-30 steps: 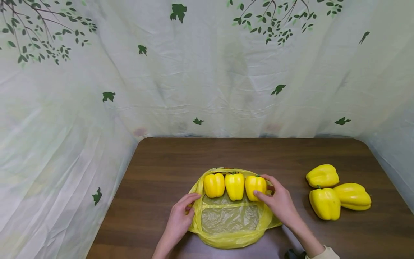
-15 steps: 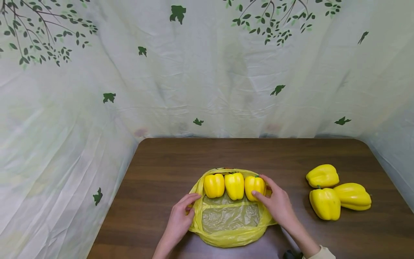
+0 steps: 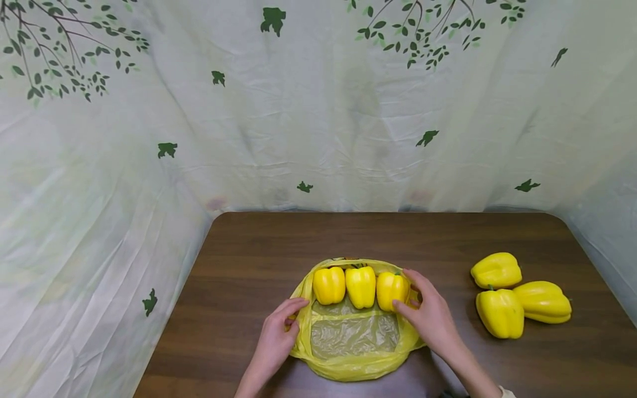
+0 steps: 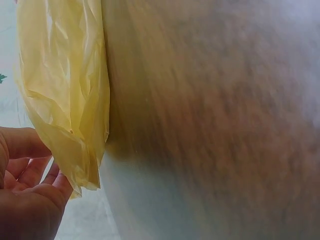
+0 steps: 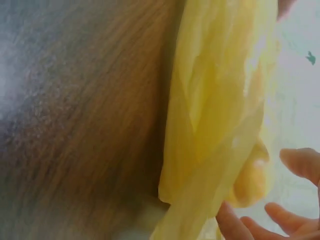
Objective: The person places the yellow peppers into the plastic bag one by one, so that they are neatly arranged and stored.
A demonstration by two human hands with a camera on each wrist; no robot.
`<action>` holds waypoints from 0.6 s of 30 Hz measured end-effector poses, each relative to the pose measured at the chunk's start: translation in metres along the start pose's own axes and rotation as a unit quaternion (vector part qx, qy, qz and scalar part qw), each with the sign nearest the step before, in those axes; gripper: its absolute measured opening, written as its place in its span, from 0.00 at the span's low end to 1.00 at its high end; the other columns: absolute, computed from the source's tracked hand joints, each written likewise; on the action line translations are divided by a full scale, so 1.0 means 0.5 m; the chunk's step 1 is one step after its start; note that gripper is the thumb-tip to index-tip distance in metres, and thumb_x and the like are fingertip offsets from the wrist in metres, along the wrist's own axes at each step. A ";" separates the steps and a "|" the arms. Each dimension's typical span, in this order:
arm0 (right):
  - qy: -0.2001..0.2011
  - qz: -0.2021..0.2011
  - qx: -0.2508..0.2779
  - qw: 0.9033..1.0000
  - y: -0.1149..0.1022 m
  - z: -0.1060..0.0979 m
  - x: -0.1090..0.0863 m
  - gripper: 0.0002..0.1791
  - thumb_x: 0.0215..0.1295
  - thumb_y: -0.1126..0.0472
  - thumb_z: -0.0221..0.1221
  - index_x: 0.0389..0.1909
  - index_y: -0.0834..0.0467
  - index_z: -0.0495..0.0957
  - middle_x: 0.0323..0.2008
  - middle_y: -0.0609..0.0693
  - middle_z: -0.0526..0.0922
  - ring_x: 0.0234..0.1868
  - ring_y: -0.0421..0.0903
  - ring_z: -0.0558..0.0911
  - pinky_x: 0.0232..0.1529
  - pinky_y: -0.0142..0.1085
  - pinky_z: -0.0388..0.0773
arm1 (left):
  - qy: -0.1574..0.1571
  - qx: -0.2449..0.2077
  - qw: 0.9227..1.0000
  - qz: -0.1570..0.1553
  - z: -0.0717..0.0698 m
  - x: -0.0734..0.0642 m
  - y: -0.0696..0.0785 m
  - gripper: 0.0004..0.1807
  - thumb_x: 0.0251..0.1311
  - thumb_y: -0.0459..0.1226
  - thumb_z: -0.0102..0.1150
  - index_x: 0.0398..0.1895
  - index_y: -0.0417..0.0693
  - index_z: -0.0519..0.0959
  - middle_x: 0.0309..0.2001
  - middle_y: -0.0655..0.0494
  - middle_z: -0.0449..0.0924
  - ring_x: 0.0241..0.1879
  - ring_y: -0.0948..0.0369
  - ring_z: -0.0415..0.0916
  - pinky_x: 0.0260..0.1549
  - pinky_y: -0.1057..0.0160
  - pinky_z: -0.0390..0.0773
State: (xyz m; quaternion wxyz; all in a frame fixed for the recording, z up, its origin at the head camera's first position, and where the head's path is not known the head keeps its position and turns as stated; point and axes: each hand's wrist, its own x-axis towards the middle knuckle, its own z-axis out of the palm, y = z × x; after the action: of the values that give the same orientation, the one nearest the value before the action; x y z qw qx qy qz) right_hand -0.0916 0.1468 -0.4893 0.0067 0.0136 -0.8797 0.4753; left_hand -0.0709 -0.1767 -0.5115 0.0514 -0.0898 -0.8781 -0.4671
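A yellow plastic bag (image 3: 353,367) lies open-mouthed on the table, with three yellow bell peppers in a row along its far side: a left one (image 3: 329,286), a middle one (image 3: 360,287) and a right one (image 3: 391,290). At the bag's left rim, my left hand (image 3: 277,331) holds the edge with curled fingers; the left wrist view shows the fingertips partly behind the plastic (image 4: 70,100). My right hand (image 3: 432,309) is beside the right pepper, thumb and fingers spread. In the right wrist view its thumb (image 5: 302,162) stands apart from the pepper (image 5: 252,177), while a fingertip touches the bag.
Three more yellow bell peppers lie on the brown wooden table (image 3: 249,243) at the right: a rear one (image 3: 496,270), a front one (image 3: 500,314) and a right one (image 3: 543,302). A pale leaf-patterned curtain (image 3: 328,110) hangs behind the table.
My right hand first shifted slightly left with the right pepper, then moved a little right, its thumb coming away from the pepper's front. The left hand has stayed at the bag's rim.
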 end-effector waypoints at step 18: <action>0.058 -0.056 0.009 0.997 0.025 -0.053 -0.069 0.31 0.62 0.63 0.66 0.66 0.56 0.70 0.63 0.51 0.73 0.56 0.53 0.76 0.45 0.45 0.81 | -0.010 0.004 1.000 -0.011 0.006 0.002 0.006 0.25 0.51 0.16 0.54 0.51 0.41 0.83 0.53 0.58 0.80 0.50 0.58 0.77 0.39 0.64 0.79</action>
State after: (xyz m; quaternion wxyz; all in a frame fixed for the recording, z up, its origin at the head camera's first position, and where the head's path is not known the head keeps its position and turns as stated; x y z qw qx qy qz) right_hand -0.0576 0.1766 -0.4861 0.0847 0.0351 -0.8712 0.4823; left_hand -0.0712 -0.1723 -0.5106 0.0375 -0.0843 -0.8815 -0.4630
